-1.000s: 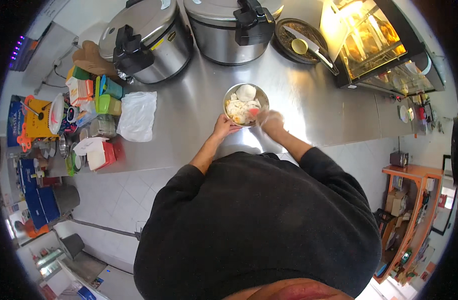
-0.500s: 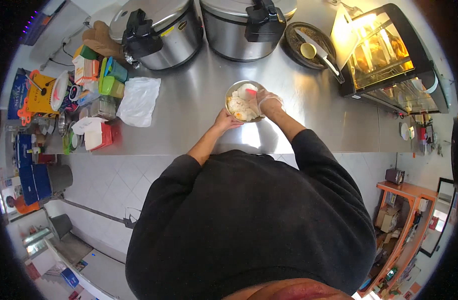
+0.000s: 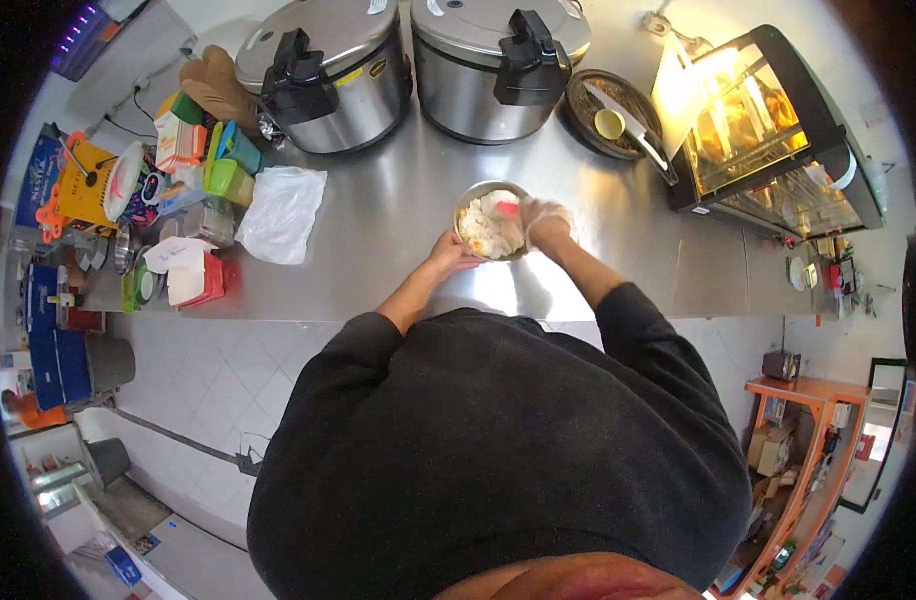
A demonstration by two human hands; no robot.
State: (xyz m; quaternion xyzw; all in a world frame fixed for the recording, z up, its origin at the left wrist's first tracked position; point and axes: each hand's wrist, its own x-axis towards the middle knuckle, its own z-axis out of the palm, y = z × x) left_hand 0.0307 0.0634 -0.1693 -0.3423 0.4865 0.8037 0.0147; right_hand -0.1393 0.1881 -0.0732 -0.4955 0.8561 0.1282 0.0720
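A round metal bowl [image 3: 462,197] rests on the steel counter in front of me, holding white rice [image 3: 484,232] with small orange bits. My left hand [image 3: 452,252] grips its near left rim, fingers underneath. Over the bowl's right side is my right hand [image 3: 545,224], in a clear plastic glove and smeared by motion. Its fingers are closed round a red-tipped utensil [image 3: 507,209] that touches the rice. The utensil's exact kind is hidden by the hand and the blur.
Two large steel rice cookers [image 3: 353,118] stand behind the bowl. Back right, a dark round dish [image 3: 583,112] holds a knife [image 3: 628,122] and yellow-green cup [image 3: 609,124], beside a lit glass display case [image 3: 748,120]. A white plastic bag [image 3: 283,215] and several containers [image 3: 228,180] lie left.
My right hand has shifted slightly at the bowl's right side and is more blurred, with the red-tipped utensil moving in the rice. The whole view has tilted a little. My left hand keeps its hold.
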